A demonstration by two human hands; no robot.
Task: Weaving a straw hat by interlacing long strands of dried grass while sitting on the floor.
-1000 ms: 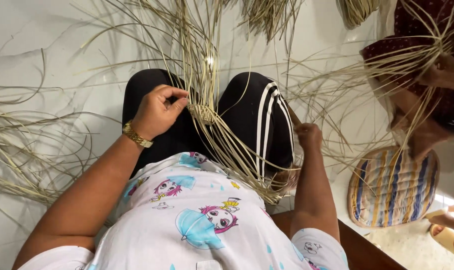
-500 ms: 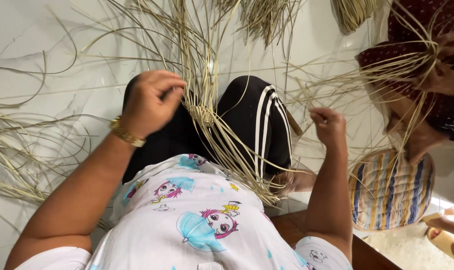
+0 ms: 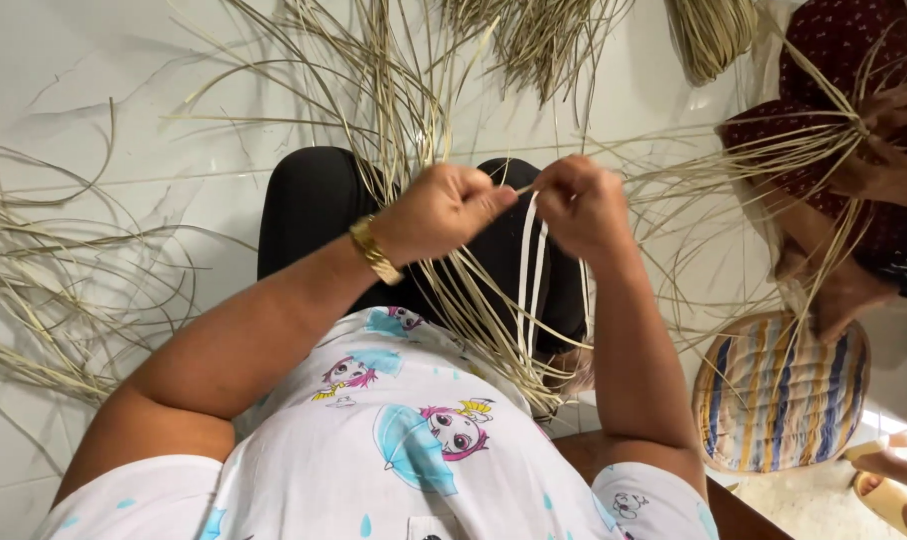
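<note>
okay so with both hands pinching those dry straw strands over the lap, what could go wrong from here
1. The left hand and right hand pinch the thin pale straw strands close together; a hard pull might snap one.
2. Many long loose strands fan out over the white tiled floor and could tangle with the worked bundle.
3. Another person's straw bundle spreads close to the right hand, so strands from the two may cross.

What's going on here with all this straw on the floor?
A person seated on the white tiled floor has both hands raised over their lap: the left hand and the right hand pinch one thin pale straw strand between them. Long dry straw strands fan out from the lap. To the right, another person's hand grips a similar bundle beside a round striped woven mat.
</note>
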